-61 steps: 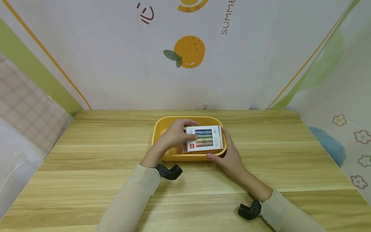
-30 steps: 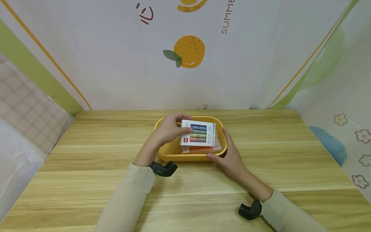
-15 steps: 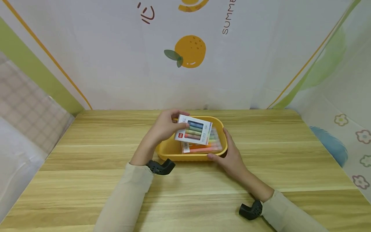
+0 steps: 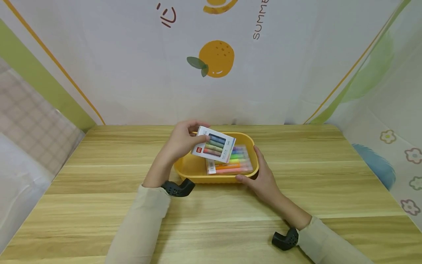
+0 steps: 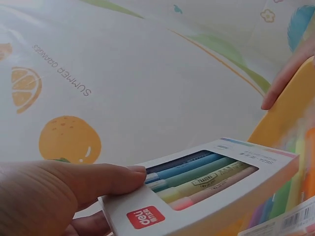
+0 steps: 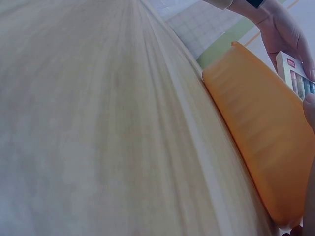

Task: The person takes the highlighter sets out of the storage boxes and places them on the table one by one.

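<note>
Where the left hand (image 4: 179,142) pinches, a box (image 4: 215,146) juts rightward.

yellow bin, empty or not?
Not empty: a clear pack of coloured pens lies inside the yellow bin, toward its right end, partly hidden by the white box in the left hand.

Here's the box (image 4: 214,145), white with a red badge, held up at a slant over the tray (image 4: 211,179), pens (image 5: 202,179) running blue to pink behind its window! And below, the tray: yellow, round-cornered, open-topped, sitting level.
</note>
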`<state>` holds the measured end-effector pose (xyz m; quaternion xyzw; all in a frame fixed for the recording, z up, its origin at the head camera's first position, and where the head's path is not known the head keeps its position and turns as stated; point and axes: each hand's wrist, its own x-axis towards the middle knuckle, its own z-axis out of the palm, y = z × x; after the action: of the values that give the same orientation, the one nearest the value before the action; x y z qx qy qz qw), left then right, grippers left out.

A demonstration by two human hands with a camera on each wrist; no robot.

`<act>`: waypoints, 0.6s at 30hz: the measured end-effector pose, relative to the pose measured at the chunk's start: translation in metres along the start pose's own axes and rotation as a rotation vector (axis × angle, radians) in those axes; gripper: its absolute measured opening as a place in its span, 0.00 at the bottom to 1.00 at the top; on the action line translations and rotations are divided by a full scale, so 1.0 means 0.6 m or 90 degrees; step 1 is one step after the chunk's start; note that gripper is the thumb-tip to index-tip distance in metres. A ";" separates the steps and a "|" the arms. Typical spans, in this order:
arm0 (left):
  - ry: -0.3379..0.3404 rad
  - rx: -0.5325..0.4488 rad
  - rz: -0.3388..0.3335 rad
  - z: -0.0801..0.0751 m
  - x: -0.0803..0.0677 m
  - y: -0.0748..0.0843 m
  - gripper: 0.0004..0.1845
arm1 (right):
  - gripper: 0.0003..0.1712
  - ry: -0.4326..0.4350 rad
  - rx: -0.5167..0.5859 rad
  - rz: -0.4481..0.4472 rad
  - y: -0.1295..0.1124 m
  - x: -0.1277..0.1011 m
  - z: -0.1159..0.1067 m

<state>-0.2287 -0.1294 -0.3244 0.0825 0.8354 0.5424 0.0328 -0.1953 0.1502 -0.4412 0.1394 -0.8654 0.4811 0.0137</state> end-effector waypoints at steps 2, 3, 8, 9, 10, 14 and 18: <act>0.005 -0.003 0.005 -0.005 0.000 -0.001 0.20 | 0.65 0.000 0.000 0.002 0.000 0.000 0.000; 0.008 -0.006 0.004 -0.007 0.000 -0.002 0.21 | 0.65 -0.001 0.000 0.002 0.000 0.000 0.000; 0.026 -0.021 0.007 -0.023 -0.002 -0.003 0.21 | 0.65 -0.003 0.003 0.003 -0.002 0.001 0.000; 0.030 -0.025 0.007 -0.026 -0.002 -0.003 0.20 | 0.65 -0.002 0.003 0.003 -0.002 0.001 0.001; 0.034 -0.027 0.007 -0.029 -0.002 -0.003 0.21 | 0.65 -0.002 0.003 0.003 -0.002 0.001 0.001; 0.048 -0.032 -0.001 -0.041 -0.003 -0.003 0.22 | 0.65 -0.001 0.006 0.000 0.000 0.001 0.001; 0.066 -0.023 -0.011 -0.051 -0.005 -0.003 0.22 | 0.65 0.001 0.009 -0.006 0.005 0.001 0.001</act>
<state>-0.2304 -0.1584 -0.3135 0.0469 0.8265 0.5609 -0.0042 -0.1967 0.1508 -0.4439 0.1433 -0.8614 0.4871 0.0153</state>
